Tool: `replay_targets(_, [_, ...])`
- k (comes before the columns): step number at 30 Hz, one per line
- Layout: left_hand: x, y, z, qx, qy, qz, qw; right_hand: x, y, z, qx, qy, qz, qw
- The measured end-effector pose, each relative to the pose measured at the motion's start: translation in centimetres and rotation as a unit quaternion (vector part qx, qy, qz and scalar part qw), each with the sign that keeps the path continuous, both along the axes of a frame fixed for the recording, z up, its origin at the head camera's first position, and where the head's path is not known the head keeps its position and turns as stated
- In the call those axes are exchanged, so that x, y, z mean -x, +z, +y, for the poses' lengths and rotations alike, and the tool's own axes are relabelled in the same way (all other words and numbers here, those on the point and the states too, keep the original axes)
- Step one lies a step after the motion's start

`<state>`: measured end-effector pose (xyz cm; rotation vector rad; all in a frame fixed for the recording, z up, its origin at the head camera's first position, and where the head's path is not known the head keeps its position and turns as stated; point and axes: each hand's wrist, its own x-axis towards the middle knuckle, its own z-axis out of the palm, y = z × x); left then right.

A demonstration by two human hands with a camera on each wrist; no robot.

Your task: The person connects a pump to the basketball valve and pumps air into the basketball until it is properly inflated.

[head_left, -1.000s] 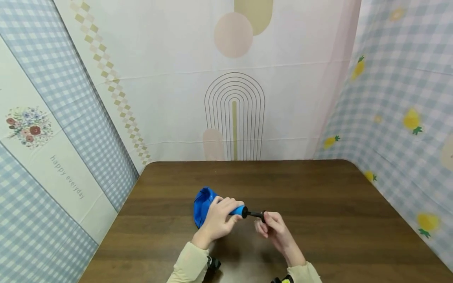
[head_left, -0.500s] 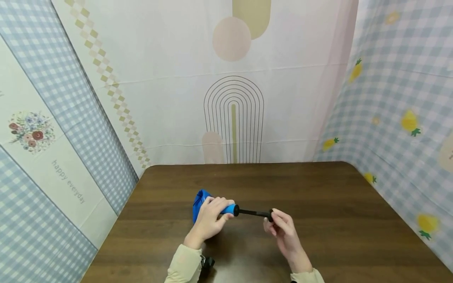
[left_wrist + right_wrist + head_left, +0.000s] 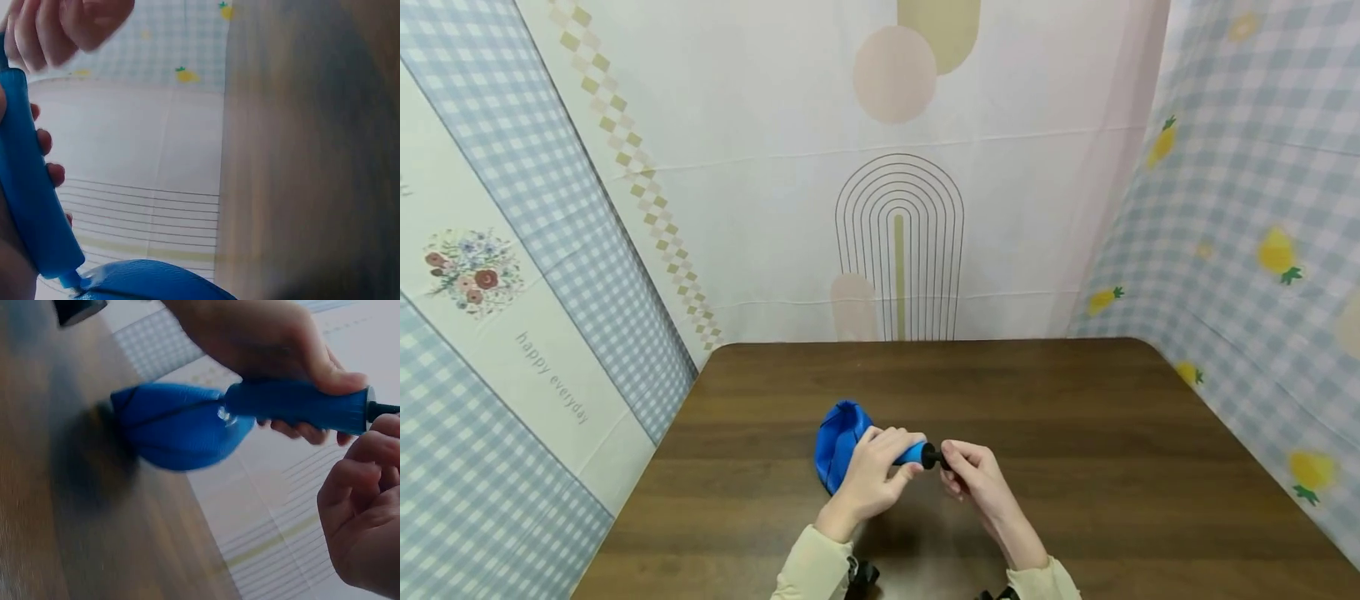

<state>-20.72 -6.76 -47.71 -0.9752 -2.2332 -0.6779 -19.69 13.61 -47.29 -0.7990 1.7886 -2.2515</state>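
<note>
A blue hand pump [image 3: 40, 181] runs between my two hands over the table. My left hand [image 3: 872, 477] wraps round its barrel, thumb along the near side. My right hand [image 3: 979, 483] pinches the black handle end, with only a short length of the black rod [image 3: 382, 411] showing. At the pump's other end hangs a blue ball [image 3: 181, 428] with dark seam lines, joined at the nozzle. The ball looks dented and partly slack in the head view, where my left hand covers some of it.
The brown wooden table [image 3: 1037, 400] spreads out beneath both hands. Behind it hangs a pale patterned cloth [image 3: 760, 225], with checked cloths at left and right. Black wrist devices sit by the cream sleeves [image 3: 812, 567].
The pump's rod was drawn far out half a second ago as my right hand moved right. Now it is pushed back in, and my hands are close together.
</note>
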Motion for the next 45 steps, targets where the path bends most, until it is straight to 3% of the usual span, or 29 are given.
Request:
replay_targets(3, [0.2,0.0,0.0,0.006,-0.002,-0.001,1.0,-0.1,-0.3,-0.1,-0.029,-0.047,-0.016,0.9983])
replay_targets(5, [0.5,0.1,-0.4,0.013,-0.004,-0.007,0.9999,-0.2,-0.6,0.0,-0.013,-0.056,-0.021,0.9981])
replay_targets(10, [1.0,0.1,-2.0,0.016,0.015,-0.021,0.9995,-0.4,-0.7,1.2,0.103,-0.032,0.014,0.9941])
replay_targets(13, [1.1,0.2,-2.6,0.012,0.027,-0.023,0.9993,-0.2,-0.5,2.0,0.13,-0.004,0.06,0.9896])
replay_targets(16, [1.2,0.4,-2.3,0.015,0.036,-0.023,0.999,0.3,-0.3,1.9,0.119,0.017,0.067,0.9905])
replay_targets(19, [1.4,0.5,-1.2,0.02,0.041,-0.024,0.9987,0.9,-0.4,1.0,0.084,0.02,0.027,0.9959])
replay_targets(22, [1.4,0.5,-0.2,0.029,0.029,-0.036,0.9985,1.2,-0.9,0.2,0.046,0.016,-0.023,0.9985])
replay_targets(25, [1.2,0.4,0.0,0.033,0.009,-0.059,0.9977,1.0,-1.4,-0.2,0.035,0.017,-0.033,0.9987])
replay_targets(30, [1.4,0.6,-1.2,0.026,0.015,-0.064,0.9975,1.0,-1.5,0.1,0.083,0.039,0.012,0.9958])
replay_targets(35, [1.7,0.3,-2.1,0.019,0.041,-0.055,0.9975,1.1,-0.9,1.9,0.179,0.065,0.077,0.9788])
replay_targets(38, [1.8,0.2,-1.8,0.015,0.04,-0.061,0.9973,1.3,-0.7,2.5,0.197,0.073,0.107,0.9717])
replay_targets(41, [1.6,-0.3,-1.6,0.003,0.048,-0.051,0.9976,1.5,-0.9,1.9,0.172,0.076,0.093,0.9778])
replay_targets(45, [1.4,-1.6,-1.6,-0.004,0.061,-0.041,0.9973,1.6,-2.2,0.1,0.082,0.048,0.017,0.9953])
